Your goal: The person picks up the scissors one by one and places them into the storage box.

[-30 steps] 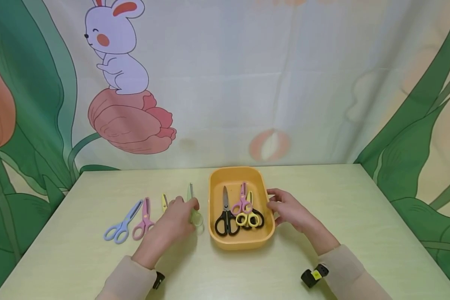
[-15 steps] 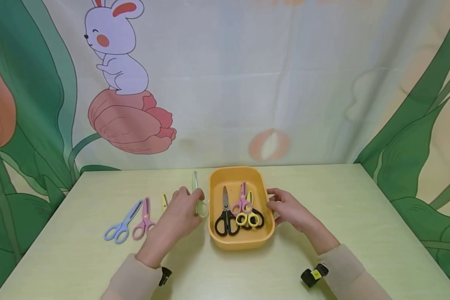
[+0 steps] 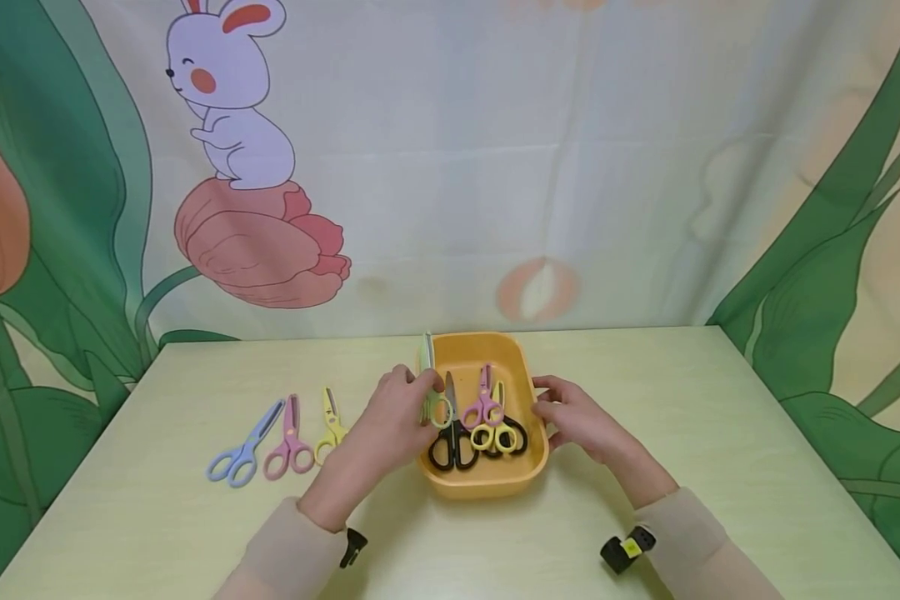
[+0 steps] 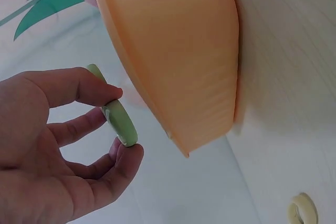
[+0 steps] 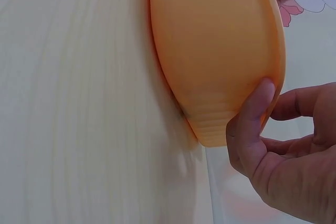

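Observation:
My left hand (image 3: 397,418) pinches a pair of light green scissors (image 3: 442,412) above the left rim of an orange tray (image 3: 471,487). In the left wrist view the thumb and fingers hold the green scissors (image 4: 119,123) raised beside the tray wall. My right hand (image 3: 576,417) grips the tray's right rim; the right wrist view has the thumb outside the wall (image 5: 215,51) and fingers over the edge. Inside the tray lie black scissors (image 3: 453,448), small pink scissors (image 3: 484,408) and yellow-handled scissors (image 3: 495,437), the last over another black-handled pair.
On the table left of the tray lie blue scissors (image 3: 245,446), pink scissors (image 3: 290,442) and yellow scissors (image 3: 331,429), the last partly behind my left forearm. A printed curtain (image 3: 435,167) hangs along the table's back edge.
My left hand has lifted the green scissors off the table and carried them right, over the tray's left rim. The yellow scissors on the table show more. My right hand stays on the tray.

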A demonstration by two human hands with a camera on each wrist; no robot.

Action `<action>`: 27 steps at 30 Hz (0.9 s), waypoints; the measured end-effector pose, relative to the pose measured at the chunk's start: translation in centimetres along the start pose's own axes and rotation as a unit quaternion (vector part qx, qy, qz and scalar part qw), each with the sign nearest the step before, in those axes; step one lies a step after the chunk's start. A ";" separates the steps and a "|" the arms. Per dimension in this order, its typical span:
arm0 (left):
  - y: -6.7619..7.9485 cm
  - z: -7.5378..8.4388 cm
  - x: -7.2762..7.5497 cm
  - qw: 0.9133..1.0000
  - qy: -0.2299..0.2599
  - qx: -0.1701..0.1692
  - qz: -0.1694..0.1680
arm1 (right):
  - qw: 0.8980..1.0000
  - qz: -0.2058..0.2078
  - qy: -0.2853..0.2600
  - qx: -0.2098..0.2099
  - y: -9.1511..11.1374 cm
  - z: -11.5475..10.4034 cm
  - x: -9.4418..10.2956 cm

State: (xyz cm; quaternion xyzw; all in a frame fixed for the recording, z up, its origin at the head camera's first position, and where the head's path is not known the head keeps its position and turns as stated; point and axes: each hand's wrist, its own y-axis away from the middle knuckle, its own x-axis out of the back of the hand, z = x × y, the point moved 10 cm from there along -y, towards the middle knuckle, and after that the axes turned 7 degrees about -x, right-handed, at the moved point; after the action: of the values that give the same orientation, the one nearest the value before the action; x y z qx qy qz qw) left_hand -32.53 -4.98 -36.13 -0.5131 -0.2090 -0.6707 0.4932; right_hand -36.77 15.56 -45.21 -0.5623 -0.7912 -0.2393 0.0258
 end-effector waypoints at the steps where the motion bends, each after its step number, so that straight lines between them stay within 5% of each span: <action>1: -0.2 0.2 -0.2 1.000 -0.003 -0.003 -0.007 | 1.000 0.000 0.000 -0.001 0.0 0.0 0.0; 14: -1.9 1.9 -3.5 0.994 -0.055 -0.018 -0.096 | 1.000 -0.001 -0.013 0.006 -0.1 0.0 0.2; 27: -2.7 2.2 -7.0 0.963 -0.194 -0.025 -0.188 | 1.000 -0.003 -0.009 0.001 -0.1 0.1 0.1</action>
State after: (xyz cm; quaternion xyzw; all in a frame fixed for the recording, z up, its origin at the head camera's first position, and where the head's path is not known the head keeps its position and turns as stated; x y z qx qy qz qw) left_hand -33.89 1.03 -40.94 -0.5971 -0.3760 -0.6442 0.2952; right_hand -36.83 15.65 -45.27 -0.5620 -0.7932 -0.2338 0.0182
